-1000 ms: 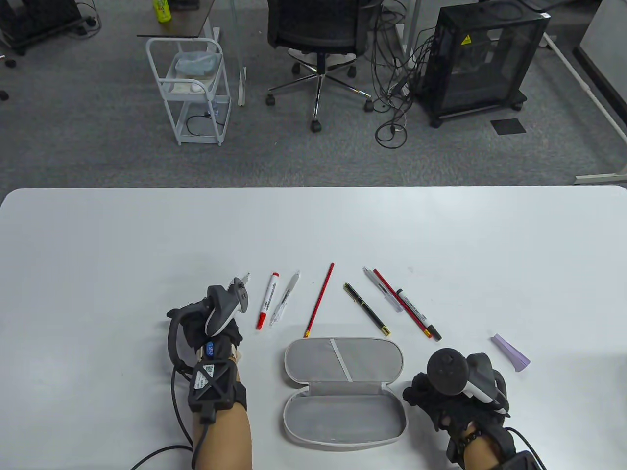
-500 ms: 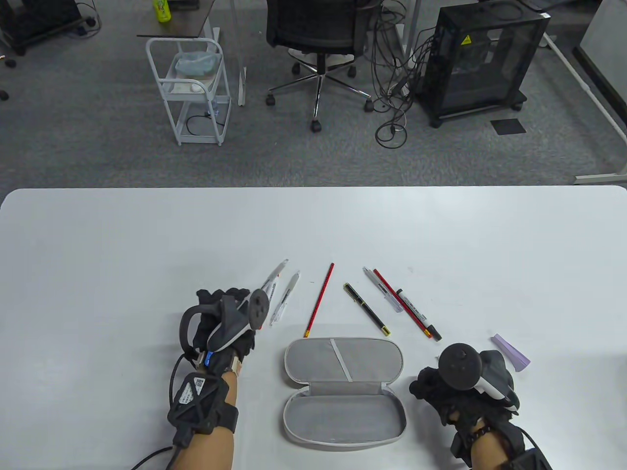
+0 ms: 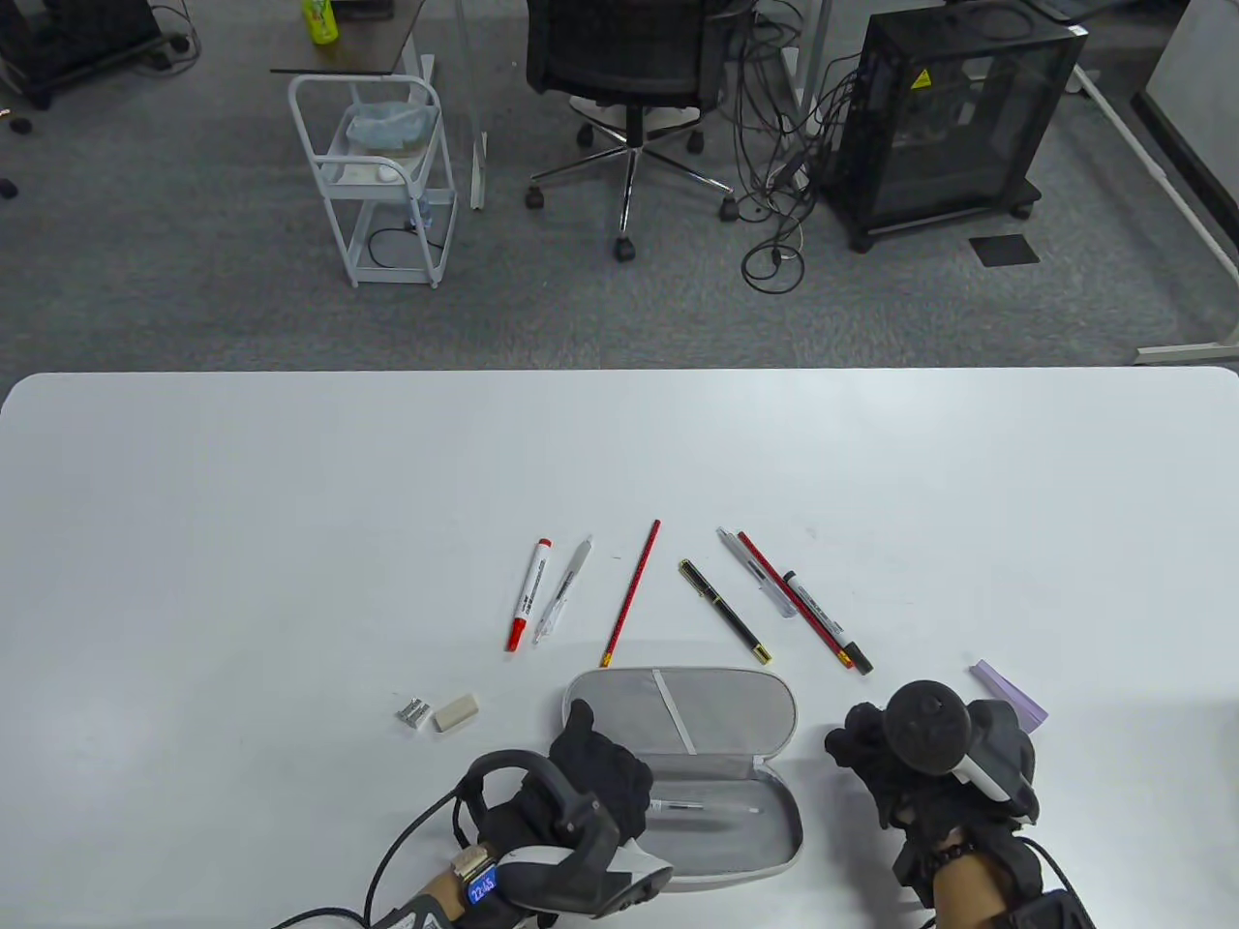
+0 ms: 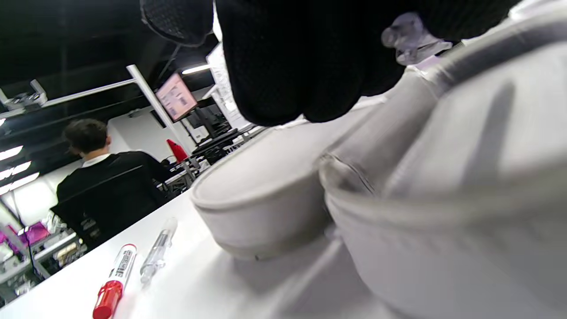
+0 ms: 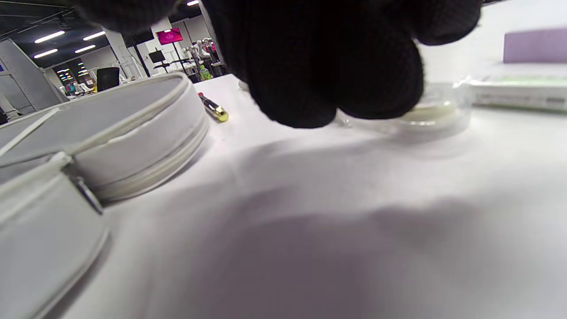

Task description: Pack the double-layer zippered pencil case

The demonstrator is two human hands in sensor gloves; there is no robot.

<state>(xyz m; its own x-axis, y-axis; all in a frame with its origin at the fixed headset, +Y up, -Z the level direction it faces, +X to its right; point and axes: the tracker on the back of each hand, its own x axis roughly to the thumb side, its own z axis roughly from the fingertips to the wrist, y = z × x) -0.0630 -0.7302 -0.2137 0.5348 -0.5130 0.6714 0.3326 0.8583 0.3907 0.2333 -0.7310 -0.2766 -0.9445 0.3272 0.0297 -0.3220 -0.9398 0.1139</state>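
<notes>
Grey fabric lines the open pencil case (image 3: 678,774), lying flat near the worktop's (image 3: 290,503) front edge with a clear pen (image 3: 702,805) in its nearer half. The left hand (image 3: 590,784) lies over that half's left end, fingers curled, grip unclear. The right hand (image 3: 905,774) rests just right, loosely curled, holding nothing.

Bright, even overhead light fills the table view; the white matte table (image 3: 290,484) throws only soft shadows. Both wrist views go blurry up close (black gloved fingers (image 5: 328,57) especially), ceiling strip lights glowing upper left.
</notes>
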